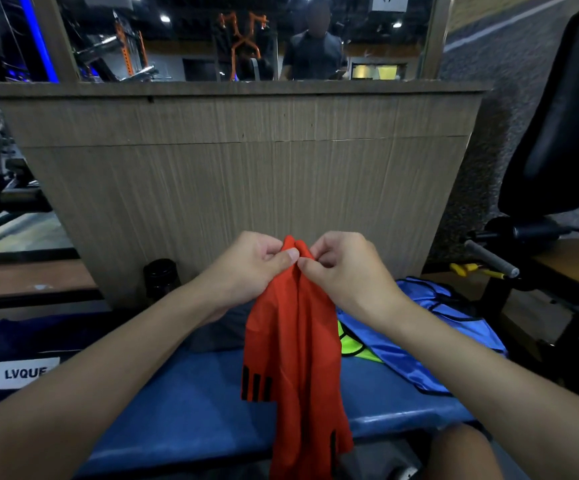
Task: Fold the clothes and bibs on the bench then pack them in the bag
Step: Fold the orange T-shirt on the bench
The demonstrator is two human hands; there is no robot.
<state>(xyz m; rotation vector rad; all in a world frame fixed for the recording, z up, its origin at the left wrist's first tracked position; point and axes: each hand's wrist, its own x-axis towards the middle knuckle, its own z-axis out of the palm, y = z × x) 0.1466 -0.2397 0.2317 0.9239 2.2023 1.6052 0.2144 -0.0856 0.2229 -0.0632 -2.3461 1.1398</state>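
Both hands meet above the middle of the blue bench (194,393). The left hand (246,268) and the right hand (346,268) each pinch the top edge of a red garment (295,348), fingers (286,255) clamped on the cloth and almost touching one another. The garment hangs down past the near edge of the bench, with black stripes low on its left side. This looks like the start of its fold, with two corners brought together. Next it probably needs laying flat and doubling over. A blue bib (454,327) and a yellow bib (353,346) lie unfolded to the right, and the dark bag (21,341) sits at the left.
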